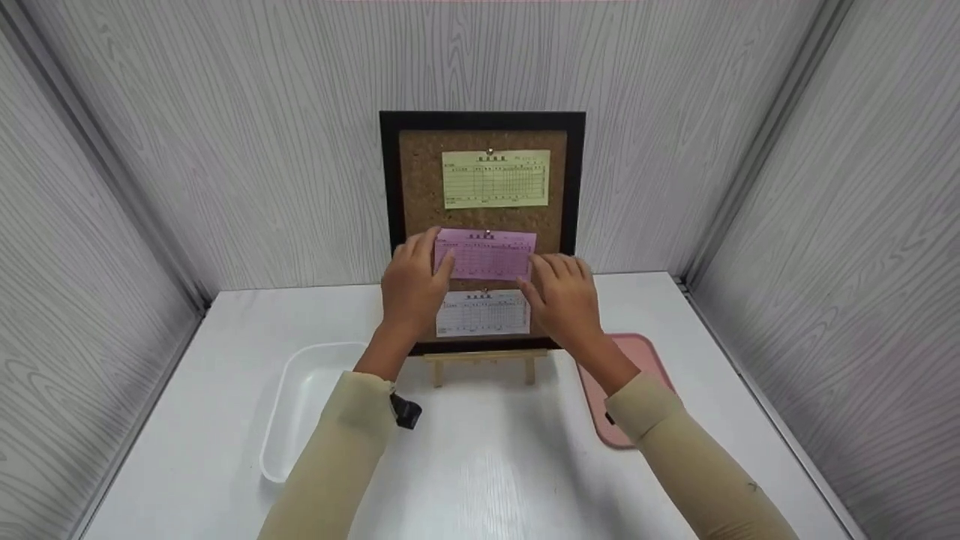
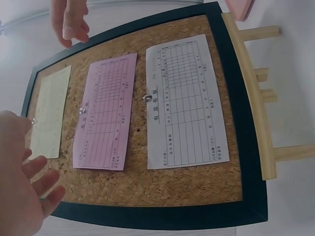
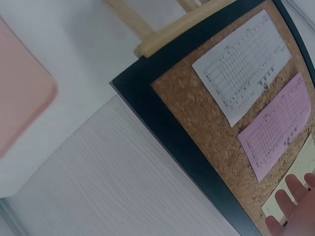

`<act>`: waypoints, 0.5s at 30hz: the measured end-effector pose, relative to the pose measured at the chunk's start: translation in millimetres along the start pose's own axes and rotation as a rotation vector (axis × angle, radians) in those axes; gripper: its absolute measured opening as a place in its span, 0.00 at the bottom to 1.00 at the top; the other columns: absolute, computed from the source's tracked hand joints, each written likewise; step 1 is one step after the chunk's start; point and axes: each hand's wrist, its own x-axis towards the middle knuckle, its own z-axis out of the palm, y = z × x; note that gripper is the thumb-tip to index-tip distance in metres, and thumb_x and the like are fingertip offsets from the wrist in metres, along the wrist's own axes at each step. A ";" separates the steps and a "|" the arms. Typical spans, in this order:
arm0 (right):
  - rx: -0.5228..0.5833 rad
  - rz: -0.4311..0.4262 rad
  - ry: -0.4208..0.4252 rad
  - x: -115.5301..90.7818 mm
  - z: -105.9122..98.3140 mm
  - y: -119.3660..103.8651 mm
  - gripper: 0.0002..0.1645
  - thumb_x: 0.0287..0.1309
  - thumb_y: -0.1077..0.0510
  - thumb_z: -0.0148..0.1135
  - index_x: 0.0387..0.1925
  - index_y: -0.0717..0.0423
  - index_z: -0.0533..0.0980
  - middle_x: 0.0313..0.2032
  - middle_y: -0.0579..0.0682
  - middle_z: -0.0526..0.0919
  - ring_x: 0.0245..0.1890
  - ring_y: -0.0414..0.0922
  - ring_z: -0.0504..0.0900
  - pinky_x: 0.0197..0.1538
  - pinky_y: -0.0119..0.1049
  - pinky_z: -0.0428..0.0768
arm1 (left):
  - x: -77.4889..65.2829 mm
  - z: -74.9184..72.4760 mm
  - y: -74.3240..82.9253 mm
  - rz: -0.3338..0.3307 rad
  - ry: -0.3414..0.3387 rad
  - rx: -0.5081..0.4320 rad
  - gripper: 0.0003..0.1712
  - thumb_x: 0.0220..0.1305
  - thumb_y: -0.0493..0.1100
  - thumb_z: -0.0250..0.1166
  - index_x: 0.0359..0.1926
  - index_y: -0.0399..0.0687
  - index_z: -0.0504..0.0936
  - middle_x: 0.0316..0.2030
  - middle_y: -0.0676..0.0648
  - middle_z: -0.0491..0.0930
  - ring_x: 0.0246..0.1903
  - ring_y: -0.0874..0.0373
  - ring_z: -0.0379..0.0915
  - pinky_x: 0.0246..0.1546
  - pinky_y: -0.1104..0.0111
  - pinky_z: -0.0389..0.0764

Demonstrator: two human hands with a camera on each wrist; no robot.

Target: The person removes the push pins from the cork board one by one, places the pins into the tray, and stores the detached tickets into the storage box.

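Note:
A corkboard [image 1: 421, 176] in a black frame stands on a small wooden easel [image 1: 487, 355]. Pinned to it, one above another, are a yellow receipt slip [image 1: 495, 184], a pink receipt slip [image 1: 486, 259] and a white receipt slip [image 1: 481, 319]. In the head view, the left hand [image 1: 411, 289] is at the pink slip's left edge and the right hand [image 1: 566, 296] by its right edge. Both wrist views show loosely spread fingers in front of the board, holding nothing. A silver pushpin [image 2: 82, 111] sits at the top of the pink slip; the other slips have pins too.
At the left on the white table [image 1: 465, 465] lies a white tray [image 1: 272, 420], partly behind the left forearm. A pink tray [image 1: 637, 349] lies at the right, partly under the right forearm. Grey wood-grain panels [image 1: 247, 150] enclose the table at the back and sides.

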 end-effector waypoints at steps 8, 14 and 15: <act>0.131 0.022 0.037 37.5 -2.2 0.3 0.25 0.64 0.47 0.58 0.57 0.56 0.74 0.51 0.52 0.79 0.56 0.49 0.73 0.61 0.46 0.67 | 36.3 1.0 -0.5 -0.091 -0.027 -0.016 0.27 0.70 0.56 0.54 0.65 0.52 0.69 0.56 0.47 0.75 0.50 0.52 0.72 0.43 0.56 0.75; 0.202 0.088 0.030 58.6 -2.2 2.0 0.24 0.65 0.46 0.57 0.57 0.54 0.74 0.49 0.49 0.79 0.47 0.45 0.74 0.46 0.43 0.74 | 58.9 1.3 1.2 -0.148 -0.058 -0.039 0.27 0.70 0.57 0.53 0.66 0.54 0.68 0.58 0.47 0.73 0.56 0.52 0.70 0.49 0.55 0.74; 0.199 0.097 0.025 61.3 -2.4 2.2 0.24 0.65 0.45 0.56 0.57 0.53 0.74 0.49 0.49 0.79 0.47 0.45 0.74 0.45 0.42 0.74 | 61.6 1.7 1.8 -0.159 -0.060 -0.051 0.27 0.70 0.56 0.53 0.66 0.54 0.68 0.58 0.47 0.73 0.57 0.52 0.70 0.50 0.55 0.73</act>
